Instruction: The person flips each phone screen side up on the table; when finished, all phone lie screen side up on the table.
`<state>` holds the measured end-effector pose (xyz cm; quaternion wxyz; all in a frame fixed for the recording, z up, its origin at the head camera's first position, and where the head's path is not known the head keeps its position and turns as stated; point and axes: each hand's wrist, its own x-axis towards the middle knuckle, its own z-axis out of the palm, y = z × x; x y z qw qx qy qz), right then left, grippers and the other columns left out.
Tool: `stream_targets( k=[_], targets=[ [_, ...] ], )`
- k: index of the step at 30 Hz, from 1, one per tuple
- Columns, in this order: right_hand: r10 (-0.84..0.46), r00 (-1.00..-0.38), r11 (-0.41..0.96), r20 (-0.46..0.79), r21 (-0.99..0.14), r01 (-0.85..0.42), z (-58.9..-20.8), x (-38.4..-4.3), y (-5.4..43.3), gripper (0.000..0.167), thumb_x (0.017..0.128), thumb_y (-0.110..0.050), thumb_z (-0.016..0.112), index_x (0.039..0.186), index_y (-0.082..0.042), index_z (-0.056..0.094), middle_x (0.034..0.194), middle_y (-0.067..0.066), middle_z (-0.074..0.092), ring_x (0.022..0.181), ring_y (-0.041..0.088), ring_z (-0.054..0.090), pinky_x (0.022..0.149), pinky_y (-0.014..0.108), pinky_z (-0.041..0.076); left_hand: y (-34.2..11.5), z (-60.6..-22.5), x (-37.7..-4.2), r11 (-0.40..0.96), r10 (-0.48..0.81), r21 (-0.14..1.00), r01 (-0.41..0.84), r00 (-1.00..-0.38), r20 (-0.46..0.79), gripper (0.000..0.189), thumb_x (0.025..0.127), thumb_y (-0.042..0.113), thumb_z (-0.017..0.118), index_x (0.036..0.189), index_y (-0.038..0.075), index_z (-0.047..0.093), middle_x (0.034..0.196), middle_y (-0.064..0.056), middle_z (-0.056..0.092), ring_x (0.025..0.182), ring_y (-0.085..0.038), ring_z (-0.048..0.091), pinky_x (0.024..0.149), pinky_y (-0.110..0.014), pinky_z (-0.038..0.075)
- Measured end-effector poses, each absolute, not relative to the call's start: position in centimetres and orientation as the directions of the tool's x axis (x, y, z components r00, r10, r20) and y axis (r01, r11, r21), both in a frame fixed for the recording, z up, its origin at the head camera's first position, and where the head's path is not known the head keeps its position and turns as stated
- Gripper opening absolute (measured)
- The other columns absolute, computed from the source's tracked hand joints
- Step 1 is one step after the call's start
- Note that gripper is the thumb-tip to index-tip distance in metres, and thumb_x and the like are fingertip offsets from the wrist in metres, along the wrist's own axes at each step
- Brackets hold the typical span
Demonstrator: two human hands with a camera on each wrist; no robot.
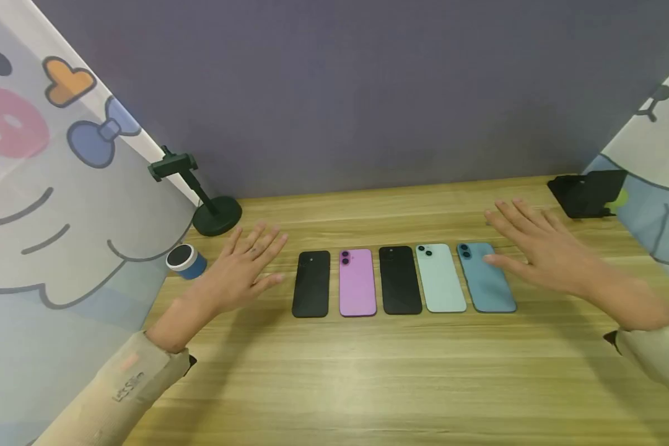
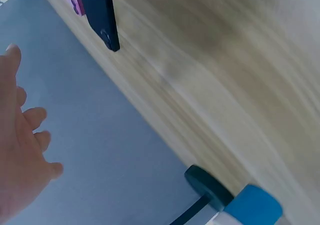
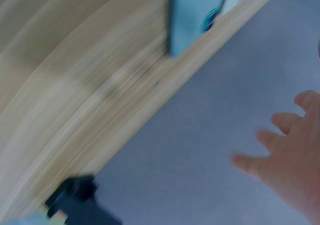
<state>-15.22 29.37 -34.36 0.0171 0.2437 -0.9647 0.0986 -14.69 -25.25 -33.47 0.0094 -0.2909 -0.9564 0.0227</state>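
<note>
Several phones lie face down in a row on the wooden table (image 1: 368, 378). From the left come a black phone (image 1: 311, 285), a pink phone (image 1: 358, 288), another black phone (image 1: 400, 282), a pale mint phone (image 1: 441, 279) and a blue phone (image 1: 489, 282). My left hand (image 1: 234, 279) hovers left of the row, fingers spread and holding nothing. On the other side, my right hand (image 1: 543, 254) is held over the table with its fingers stretched out, its thumb overlapping the blue phone in the head view. The right wrist view shows that hand (image 3: 290, 150) empty.
At the back left stands a dark green phone stand (image 1: 217, 215), with a small blue jar (image 1: 192, 263) with a black-topped lid in front of it. A black folding stand (image 1: 588, 193) sits at the back right. Grey panel (image 1: 368, 93) behind; printed cartoon panels flank the table.
</note>
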Motion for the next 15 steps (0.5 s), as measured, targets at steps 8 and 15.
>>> stream_targets(
  k=[8, 15],
  targets=[
    [-0.529, -0.848, 0.780, -0.047, -0.420, -0.464, -33.4, -15.7, 22.9, 0.084, 0.096, -0.057, 0.059, 0.162, -0.026, 0.017, 0.164, 0.011, 0.029, 0.141, 0.040, 0.043, 0.108, 0.063, 0.038, -24.8, -33.9, -13.7, 0.851, 0.469, 0.286, 0.440, -0.882, -0.037, 0.081, 0.101, 0.054, 0.051, 0.163, 0.023, 0.009, 0.162, -0.013, 0.034, 0.147, -0.039, 0.035, 0.118, -0.061, 0.026],
    [-0.675, -0.728, 0.568, -0.121, -0.715, -0.407, -33.9, -17.5, 16.0, 0.085, 0.098, -0.047, 0.063, 0.163, -0.022, 0.014, 0.151, 0.011, 0.046, 0.111, 0.020, 0.063, 0.081, 0.037, 0.053, -24.7, -34.8, -13.3, 0.821, 0.368, 0.509, 0.260, -0.922, -0.122, 0.089, 0.097, 0.055, 0.058, 0.163, 0.022, 0.009, 0.136, -0.013, 0.062, 0.121, -0.031, 0.062, 0.097, -0.050, 0.051]
  ],
)
